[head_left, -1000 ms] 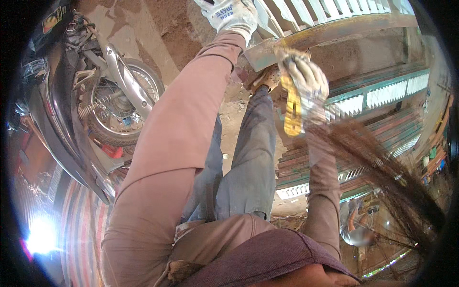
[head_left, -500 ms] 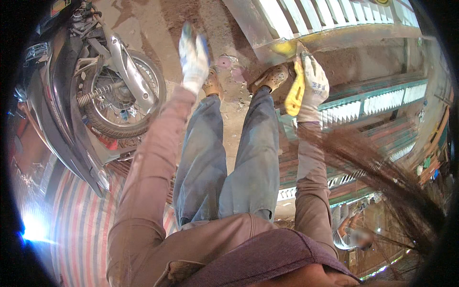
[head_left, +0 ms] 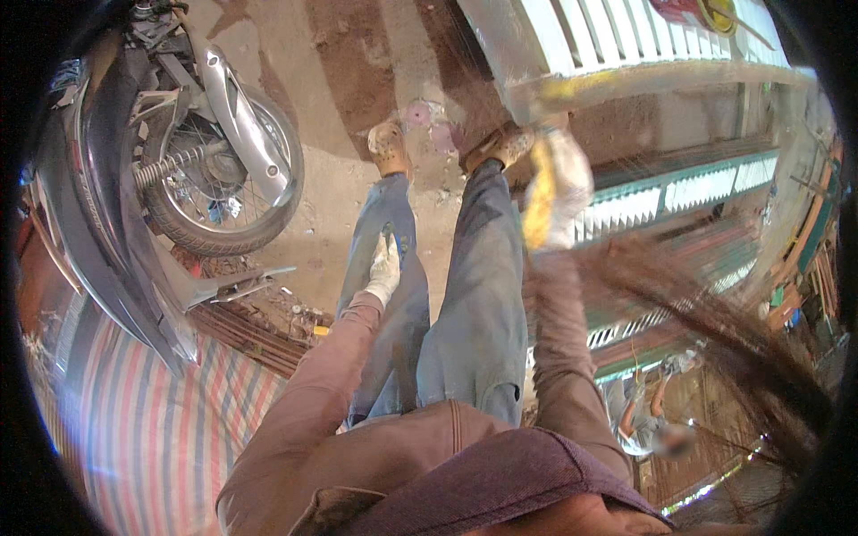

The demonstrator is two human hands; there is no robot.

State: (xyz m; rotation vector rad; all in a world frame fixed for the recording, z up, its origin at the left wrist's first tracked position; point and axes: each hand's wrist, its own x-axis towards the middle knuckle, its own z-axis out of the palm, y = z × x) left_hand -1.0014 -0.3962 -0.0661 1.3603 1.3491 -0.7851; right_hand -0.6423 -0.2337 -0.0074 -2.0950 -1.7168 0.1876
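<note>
My right hand, in a white work glove and smeared by motion, grips a yellow-handled scraper. Its tip is blurred, close to the near corner of a white slatted panel. A yellow patch marks the panel's edge just above that hand. My left hand, also gloved with blue on the palm side, is over my left trouser leg. Its fingers look stretched out, with nothing seen in them.
A motorbike stands at the left, above a striped sheet. Teal-edged slatted panels lie at the right. A round yellow item rests on the white panel. Another person is at the lower right.
My left hand has dropped from beyond my left shoe back toward my body, over my leg. The right hand has shifted slightly left and nearer with the scraper.
</note>
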